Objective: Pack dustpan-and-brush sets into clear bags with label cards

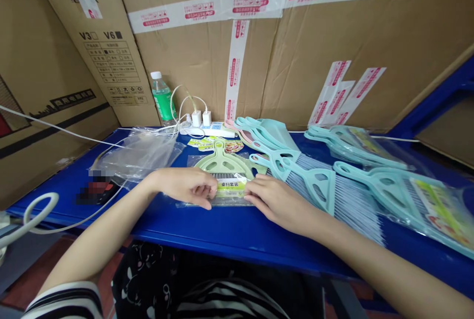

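Observation:
A pale green dustpan (219, 161) with a brush lies in a clear plastic bag (231, 201) near the table's front edge, handle pointing away from me. A yellow-green printed card (229, 185) shows through the plastic over the bristles. My left hand (187, 185) is closed at the bag's left side, fingers curled on the plastic. On the opposite side, my right hand (272, 198) pinches the bag's edge. Beside that hand lie light blue brushes (314, 185) with grey-blue bristles. Behind them light blue dustpans (277, 134) are stacked with a pink one.
Bagged light blue sets (411, 195) lie at the right. Empty clear bags (140, 153) lie at the left, by a blurred dark object (98, 188). Behind stand a power strip (211, 130) with chargers, a green-labelled bottle (163, 99), loose cards (203, 143) and large cardboard boxes (200, 57).

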`<state>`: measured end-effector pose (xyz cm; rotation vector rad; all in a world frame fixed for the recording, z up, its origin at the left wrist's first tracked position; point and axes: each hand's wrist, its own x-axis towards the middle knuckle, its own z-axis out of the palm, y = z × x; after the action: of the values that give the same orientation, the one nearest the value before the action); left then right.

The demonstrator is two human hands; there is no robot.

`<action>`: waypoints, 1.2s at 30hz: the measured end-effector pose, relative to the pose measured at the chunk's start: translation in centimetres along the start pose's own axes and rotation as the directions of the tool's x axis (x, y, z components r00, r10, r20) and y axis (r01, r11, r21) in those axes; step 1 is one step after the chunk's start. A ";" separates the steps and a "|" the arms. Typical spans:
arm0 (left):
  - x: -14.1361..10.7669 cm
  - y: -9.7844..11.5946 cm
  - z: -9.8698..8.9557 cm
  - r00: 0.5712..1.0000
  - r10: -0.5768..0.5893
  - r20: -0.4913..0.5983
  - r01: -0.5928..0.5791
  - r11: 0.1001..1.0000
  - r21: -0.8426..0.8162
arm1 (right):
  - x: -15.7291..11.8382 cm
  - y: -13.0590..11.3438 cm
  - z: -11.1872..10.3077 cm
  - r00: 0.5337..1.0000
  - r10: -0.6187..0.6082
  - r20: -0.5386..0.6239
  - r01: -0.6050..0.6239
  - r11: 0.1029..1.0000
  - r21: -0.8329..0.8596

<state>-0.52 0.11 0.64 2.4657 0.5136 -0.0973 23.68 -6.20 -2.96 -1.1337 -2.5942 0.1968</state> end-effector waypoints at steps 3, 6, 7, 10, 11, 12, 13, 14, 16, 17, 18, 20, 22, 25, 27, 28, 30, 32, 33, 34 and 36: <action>0.1 -0.2 0.1 1.000 -0.020 -0.011 0.020 0.999 0.033 | 0.1 0.0 0.2 1.000 0.015 -0.014 -0.016 1.000 -0.013; 0.2 -0.3 0.1 0.999 -0.040 -0.038 0.042 0.997 0.065 | 0.1 0.1 0.5 0.998 0.032 -0.047 -0.034 0.999 -0.033; 0.2 -0.3 0.0 0.998 -0.041 -0.046 0.045 0.996 0.078 | 0.1 0.1 0.5 0.998 0.040 -0.056 -0.042 0.998 -0.036; 0.1 -0.1 -0.1 0.997 -0.047 -0.066 0.054 0.993 0.109 | 0.1 0.3 0.7 0.996 0.064 -0.067 -0.066 0.997 -0.035; 0.0 -0.1 -0.2 0.996 -0.055 -0.067 0.062 0.992 0.112 | 0.1 0.3 0.7 0.995 0.067 -0.069 -0.070 0.997 -0.035; 0.0 -0.1 -0.2 0.996 -0.066 -0.067 0.073 0.991 0.114 | 0.1 0.3 0.8 0.995 0.068 -0.072 -0.071 0.997 -0.038; -0.1 0.0 -0.2 0.995 -0.078 -0.063 0.085 0.990 0.114 | 0.1 0.3 0.8 0.995 0.067 -0.075 -0.070 0.997 -0.040; -0.1 0.0 -0.3 0.994 -0.091 -0.059 0.098 0.988 0.117 | 0.1 0.3 0.8 0.995 0.065 -0.078 -0.068 0.997 -0.038; -0.2 -0.1 -0.3 0.992 -0.111 -0.056 0.118 0.984 0.137 | 0.1 0.3 0.9 0.995 0.065 -0.079 -0.067 0.997 -0.023; -0.2 -0.2 -0.3 0.991 -0.116 -0.059 0.124 0.981 0.150 | 0.1 0.4 0.9 0.995 0.068 -0.077 -0.070 0.998 -0.011; -0.2 -0.2 -0.3 0.991 -0.119 -0.062 0.128 0.979 0.162 | 0.1 0.4 0.9 0.995 0.073 -0.073 -0.073 0.997 0.002; -0.2 -0.3 -0.3 0.990 -0.123 -0.071 0.134 0.975 0.179 | 0.1 0.5 1.0 0.994 0.081 -0.069 -0.079 0.996 0.027; -0.3 -0.4 -0.4 0.988 -0.133 -0.081 0.147 0.970 0.194 | 0.1 0.6 1.1 0.994 0.084 -0.073 -0.080 0.995 0.053; -0.4 -0.4 -0.5 0.982 -0.158 -0.105 0.178 0.960 0.217 | 0.0 0.6 1.2 0.992 0.087 -0.086 -0.079 0.993 0.083; -0.5 -0.5 -0.5 0.979 -0.171 -0.114 0.193 0.955 0.224 | 0.0 0.6 1.1 0.992 0.095 -0.086 -0.086 0.991 0.098; -0.6 -0.5 -0.5 0.977 -0.177 -0.114 0.200 0.953 0.226 | 0.1 0.6 1.1 0.991 0.100 -0.084 -0.091 0.990 0.107; -0.6 -0.5 -0.6 0.974 -0.195 -0.119 0.218 0.947 0.237 | 0.1 0.6 1.0 0.990 0.114 -0.079 -0.104 0.988 0.117; -0.5 -0.5 -0.6 0.968 -0.219 -0.123 0.244 0.938 0.248 | 0.1 0.6 0.9 0.989 0.130 -0.069 -0.122 0.986 0.111; -0.5 -0.5 -0.7 0.966 -0.229 -0.121 0.253 0.934 0.251 | 0.1 0.6 0.9 0.988 0.139 -0.065 -0.132 0.986 0.099; -0.5 -0.5 -0.7 0.965 -0.236 -0.116 0.258 0.932 0.253 | 0.1 0.6 0.9 0.987 0.147 -0.060 -0.142 0.986 0.086; -0.4 -0.4 -0.7 0.964 -0.244 -0.107 0.264 0.930 0.255 | 0.1 0.6 0.9 0.985 0.160 -0.058 -0.157 0.986 0.059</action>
<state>-1.09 0.69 1.04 2.6582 0.9048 -0.1923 23.73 -5.78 -3.98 -1.3057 -2.4305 0.2614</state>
